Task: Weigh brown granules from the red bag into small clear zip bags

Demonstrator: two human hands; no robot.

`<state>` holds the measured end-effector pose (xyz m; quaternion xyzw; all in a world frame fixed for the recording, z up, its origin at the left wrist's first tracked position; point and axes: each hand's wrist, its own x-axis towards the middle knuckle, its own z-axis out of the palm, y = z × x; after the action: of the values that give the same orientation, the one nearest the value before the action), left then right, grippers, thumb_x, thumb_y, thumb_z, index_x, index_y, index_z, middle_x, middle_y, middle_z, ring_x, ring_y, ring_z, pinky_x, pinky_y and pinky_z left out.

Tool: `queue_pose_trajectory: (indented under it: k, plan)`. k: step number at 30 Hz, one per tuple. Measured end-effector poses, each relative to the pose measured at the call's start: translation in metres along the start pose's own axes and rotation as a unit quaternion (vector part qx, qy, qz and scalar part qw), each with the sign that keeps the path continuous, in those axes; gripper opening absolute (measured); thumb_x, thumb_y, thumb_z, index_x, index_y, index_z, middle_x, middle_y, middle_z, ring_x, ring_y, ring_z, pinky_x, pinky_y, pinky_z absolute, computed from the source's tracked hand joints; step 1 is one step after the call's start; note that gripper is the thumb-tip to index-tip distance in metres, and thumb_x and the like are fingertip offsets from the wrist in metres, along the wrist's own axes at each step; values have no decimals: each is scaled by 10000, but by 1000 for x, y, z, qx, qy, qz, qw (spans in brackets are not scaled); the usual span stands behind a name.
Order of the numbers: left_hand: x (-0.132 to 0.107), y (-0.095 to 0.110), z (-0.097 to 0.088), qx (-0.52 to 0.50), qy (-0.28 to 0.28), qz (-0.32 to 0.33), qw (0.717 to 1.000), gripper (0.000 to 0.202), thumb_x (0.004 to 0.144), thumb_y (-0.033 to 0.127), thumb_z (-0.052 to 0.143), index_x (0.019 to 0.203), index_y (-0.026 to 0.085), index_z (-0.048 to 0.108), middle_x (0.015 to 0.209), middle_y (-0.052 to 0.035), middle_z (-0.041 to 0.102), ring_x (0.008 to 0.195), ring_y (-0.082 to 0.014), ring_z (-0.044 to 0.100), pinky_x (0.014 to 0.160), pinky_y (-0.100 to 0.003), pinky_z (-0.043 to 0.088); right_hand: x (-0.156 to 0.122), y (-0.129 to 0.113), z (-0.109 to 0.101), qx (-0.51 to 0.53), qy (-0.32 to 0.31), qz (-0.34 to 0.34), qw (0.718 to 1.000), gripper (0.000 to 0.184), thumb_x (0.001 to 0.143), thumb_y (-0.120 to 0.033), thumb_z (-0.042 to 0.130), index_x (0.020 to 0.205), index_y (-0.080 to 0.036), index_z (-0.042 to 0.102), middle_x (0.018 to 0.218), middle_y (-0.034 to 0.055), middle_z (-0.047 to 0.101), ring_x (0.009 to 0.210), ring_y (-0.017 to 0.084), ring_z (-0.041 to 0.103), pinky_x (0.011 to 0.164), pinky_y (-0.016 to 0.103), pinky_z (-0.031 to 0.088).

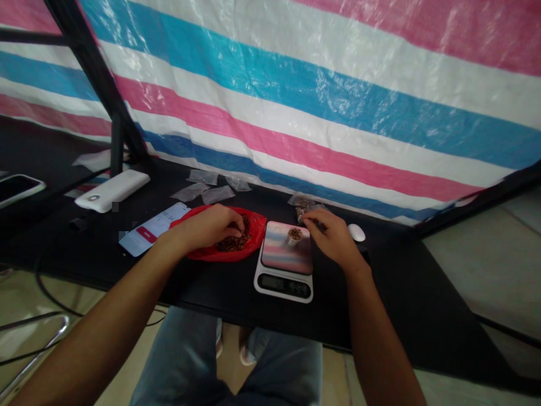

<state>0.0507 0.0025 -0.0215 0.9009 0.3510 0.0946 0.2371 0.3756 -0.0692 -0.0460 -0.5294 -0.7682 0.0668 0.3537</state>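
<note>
My left hand (217,223) reaches into a red plastic bag (202,255), its fingers closed in a pinch at the small brown pieces (232,241) inside. What lies between those fingertips is too small to make out. On the kitchen scale (282,265) stands a small cup (293,237) filled with similar brown bits. Just right of the cup, above the plate's far right corner, my right hand (329,231) has its thumb and fingers drawn together. Whether it grips anything I cannot tell. Behind its fingertips lie clear packets (302,202) with brown contents.
Several flat clear bags (217,194) lie behind the red bag. A lit phone (154,228) is partly under its left side. Farther left are a white power bank (113,190) and another phone (19,189). A white mouse (356,232) sits right. Striped sheeting (296,107) borders the table.
</note>
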Motion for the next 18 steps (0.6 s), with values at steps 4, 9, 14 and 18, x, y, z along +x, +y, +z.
queue_pose_trajectory:
  k: [4,9,14,18]
  plan:
    - [13,21,-5,-31,37,60,997,160,897,227,669,930,228,826,923,-9,824,811,-167,736,789,-224,512,0,-1,0,6,-3,11,1000,182,994,-234,588,1030,-226,767,1073,94,788,1019,252,728,929,399,559]
    - [53,67,4,-23,51,154,986,196,911,149,667,986,215,835,991,-37,820,918,-193,741,852,-249,508,2,-3,-1,7,0,14,1000,166,994,-223,594,1006,-210,759,1054,94,786,987,234,723,898,363,542]
    - [85,84,20,-3,16,172,985,215,869,92,666,930,198,843,974,-63,814,932,-220,748,863,-281,518,2,-4,-3,-2,-12,11,1000,177,998,-194,571,956,-213,742,980,74,777,951,218,702,873,340,514]
    - [90,80,24,-6,2,190,982,206,862,92,668,877,203,841,925,-54,802,879,-209,739,825,-272,516,1,-3,-3,-7,-15,7,1000,187,999,-178,562,950,-203,741,990,77,776,957,217,700,881,336,502]
